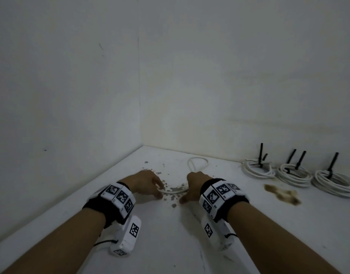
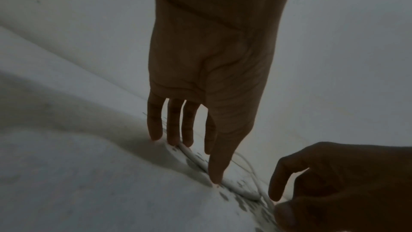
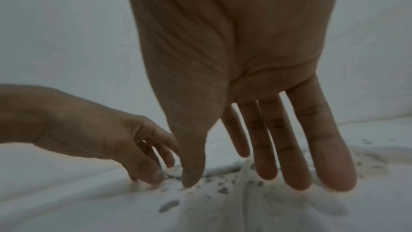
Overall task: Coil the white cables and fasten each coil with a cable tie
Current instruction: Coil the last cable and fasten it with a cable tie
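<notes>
A loose white cable lies on the white table between my hands, and its far part forms a loop toward the wall. My left hand reaches down with straight fingers whose tips touch the cable; the thumb tip rests beside it. My right hand is spread over the cable's other side, fingers straight and down at the table, with the cable running between thumb and fingers. Neither hand visibly grips it.
Three coiled white cables lie at the right by the wall, each with black cable ties sticking up. A brown stain marks the table before them. Grey chipped spots lie between my hands. Walls meet in a corner ahead.
</notes>
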The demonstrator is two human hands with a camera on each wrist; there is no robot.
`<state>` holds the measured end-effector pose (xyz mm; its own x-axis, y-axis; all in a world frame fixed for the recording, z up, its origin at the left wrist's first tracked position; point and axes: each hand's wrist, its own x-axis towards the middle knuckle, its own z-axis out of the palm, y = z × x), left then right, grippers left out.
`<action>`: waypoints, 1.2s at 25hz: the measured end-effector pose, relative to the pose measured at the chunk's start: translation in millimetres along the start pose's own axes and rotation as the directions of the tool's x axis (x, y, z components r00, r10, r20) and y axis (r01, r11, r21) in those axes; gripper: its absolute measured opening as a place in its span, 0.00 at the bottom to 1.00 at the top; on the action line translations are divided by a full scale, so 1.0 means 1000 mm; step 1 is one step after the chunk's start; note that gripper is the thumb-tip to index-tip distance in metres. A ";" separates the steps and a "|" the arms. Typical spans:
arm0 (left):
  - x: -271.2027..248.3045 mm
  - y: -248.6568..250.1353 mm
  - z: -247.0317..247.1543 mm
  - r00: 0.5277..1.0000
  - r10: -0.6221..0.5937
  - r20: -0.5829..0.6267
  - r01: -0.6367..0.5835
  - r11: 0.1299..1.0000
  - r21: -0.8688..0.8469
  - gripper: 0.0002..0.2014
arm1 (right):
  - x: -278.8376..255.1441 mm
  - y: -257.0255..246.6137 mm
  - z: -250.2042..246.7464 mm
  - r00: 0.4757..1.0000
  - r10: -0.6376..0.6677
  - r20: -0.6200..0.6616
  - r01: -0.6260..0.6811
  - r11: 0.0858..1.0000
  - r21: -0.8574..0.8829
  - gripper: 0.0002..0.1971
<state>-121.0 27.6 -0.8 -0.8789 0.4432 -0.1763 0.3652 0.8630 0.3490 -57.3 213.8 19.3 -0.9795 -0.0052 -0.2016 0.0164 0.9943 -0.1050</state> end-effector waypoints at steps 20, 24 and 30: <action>0.024 -0.020 -0.011 0.928 -0.336 -0.159 0.156 0.740 -0.654 0.16 | -0.062 0.098 -0.127 0.553 0.603 -0.575 0.343 0.465 0.816 0.15; 0.018 -0.015 -0.035 0.948 -0.316 -0.044 0.002 0.143 -0.990 0.18 | -0.049 0.146 -0.080 0.625 0.634 -0.456 -0.018 0.596 0.803 0.17; -0.002 0.067 -0.069 0.981 -0.009 -0.195 -0.192 0.139 -0.971 0.18 | -0.036 0.128 -0.040 0.898 0.353 -0.263 -0.232 0.887 0.399 0.21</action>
<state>-116.0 67.7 86.5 -0.9252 0.3794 0.0038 -0.0781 -0.2003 0.9766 -28.4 345.4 51.9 -0.9267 0.3738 0.0378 0.3215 0.8411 -0.4350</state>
